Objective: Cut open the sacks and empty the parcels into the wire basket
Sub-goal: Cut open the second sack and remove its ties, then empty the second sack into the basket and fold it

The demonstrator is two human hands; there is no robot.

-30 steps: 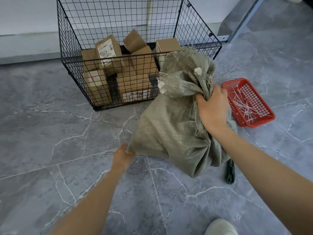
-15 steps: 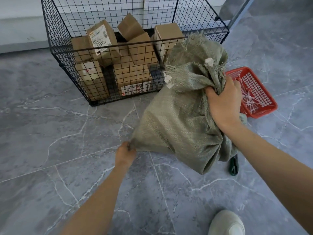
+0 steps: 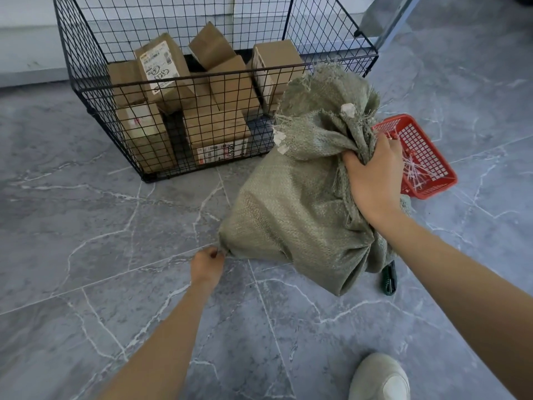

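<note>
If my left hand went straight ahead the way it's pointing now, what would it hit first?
The green sack. The left hand pinches its lower corner and points up and slightly right, into the sack's side. The wire basket seems to lie beyond that, though depth is hard to judge.

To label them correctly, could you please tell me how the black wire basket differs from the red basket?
The wire basket is large, tall-walled black metal holding cardboard parcels; the red basket is small, shallow plastic holding thin white strips. The wire basket stands behind the sack, the red basket at its right. Both are open-topped grids on the floor.
</note>
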